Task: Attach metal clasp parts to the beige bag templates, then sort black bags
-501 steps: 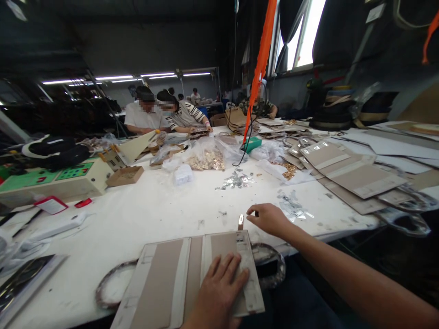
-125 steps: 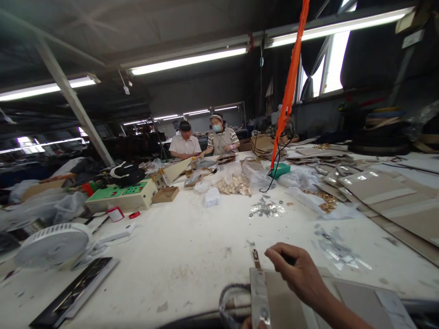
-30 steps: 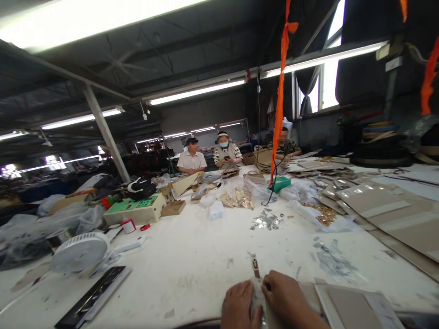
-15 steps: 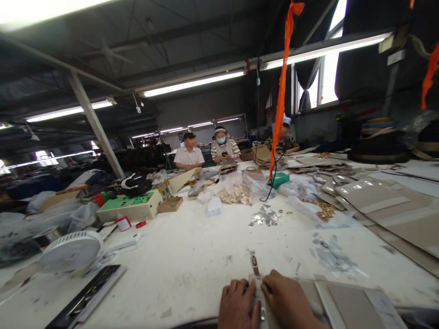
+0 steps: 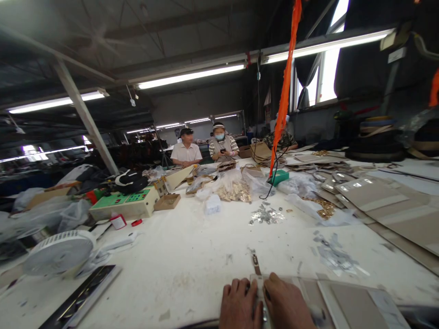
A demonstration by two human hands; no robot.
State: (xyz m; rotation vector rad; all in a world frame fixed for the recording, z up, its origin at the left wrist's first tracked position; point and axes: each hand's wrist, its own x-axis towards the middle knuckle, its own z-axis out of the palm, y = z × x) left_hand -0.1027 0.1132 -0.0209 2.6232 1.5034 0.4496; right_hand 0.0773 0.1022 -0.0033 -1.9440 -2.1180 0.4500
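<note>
At the near table edge, my left hand (image 5: 238, 304) rests on the left end of a flat beige panel (image 5: 310, 290). Its fingers lie side by side, the thumb apart from them. My right hand (image 5: 286, 301) is close beside it on the same panel, fingers curled in; what they pinch is hidden. Between the hands a small shiny metal fitting (image 5: 265, 314) shows. A narrow brown strap with a metal buckle (image 5: 255, 261) sticks out beyond the panel's far edge, just ahead of my fingertips.
Silver metal pieces (image 5: 265, 214) and clear scraps (image 5: 334, 256) lie ahead. Beige panels (image 5: 394, 205) are stacked right. Left are a white fan (image 5: 61, 253), a black tray (image 5: 80, 297) and a green-topped machine (image 5: 125, 203). An orange strip (image 5: 284, 82) hangs down. People (image 5: 187, 151) sit across.
The view has shifted slightly, so the left-side objects sit further left. Both hands stay on the panel, with the right hand a little closer in over it.
</note>
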